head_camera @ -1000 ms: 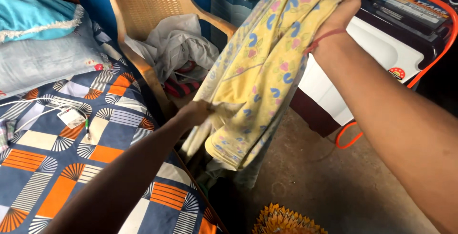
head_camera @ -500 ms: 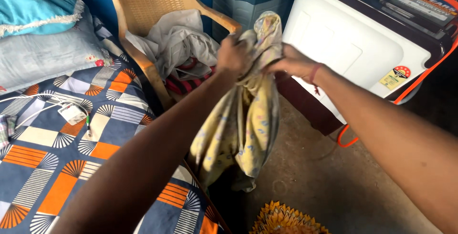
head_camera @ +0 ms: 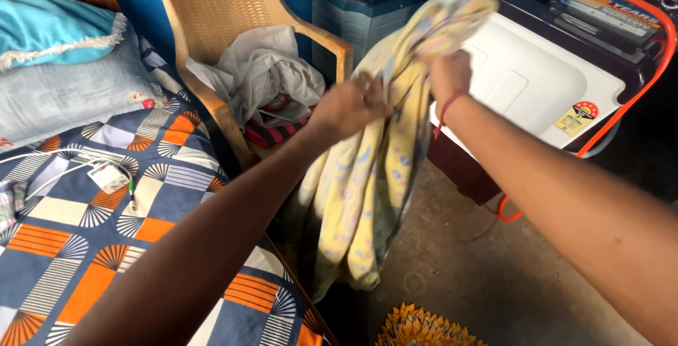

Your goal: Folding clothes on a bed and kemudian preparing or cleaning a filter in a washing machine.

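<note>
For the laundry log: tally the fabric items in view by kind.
Yellow cloth in both hands: 1
Pillows: 2
Bedsheet: 1
Clothes heap on chair: 1, pieces inside cannot be told apart
Total: 5

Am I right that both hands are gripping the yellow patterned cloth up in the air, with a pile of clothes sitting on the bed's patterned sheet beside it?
Not quite. Both the left hand and the right hand do grip the yellow patterned cloth in the air, but the pile of clothes sits on the tan plastic chair, not on the bed's patterned sheet. The head view shows it.
</note>
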